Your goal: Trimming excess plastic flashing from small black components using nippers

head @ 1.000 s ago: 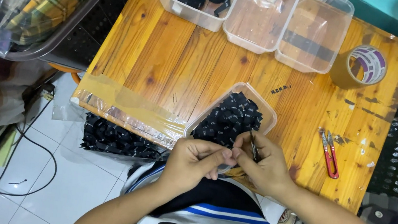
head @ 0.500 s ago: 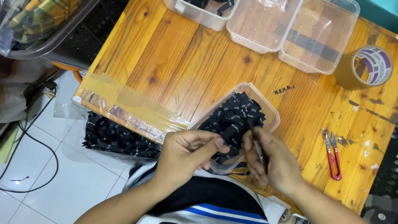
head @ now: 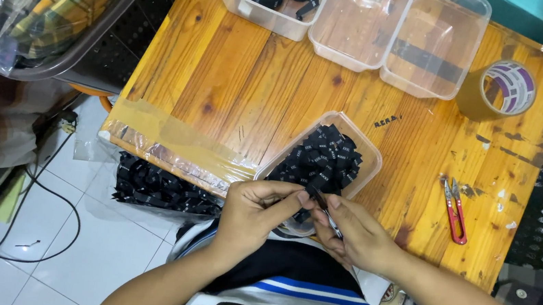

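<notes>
While both hands' fingers pinch a black label — clear tub w/ black labels; two tubs empty.

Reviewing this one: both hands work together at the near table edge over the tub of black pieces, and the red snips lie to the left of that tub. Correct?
Not quite. In the head view the red snips lie to the right of the tub of black pieces, not the left. The rest stands: the left hand and right hand meet at the near edge of the table.
</notes>
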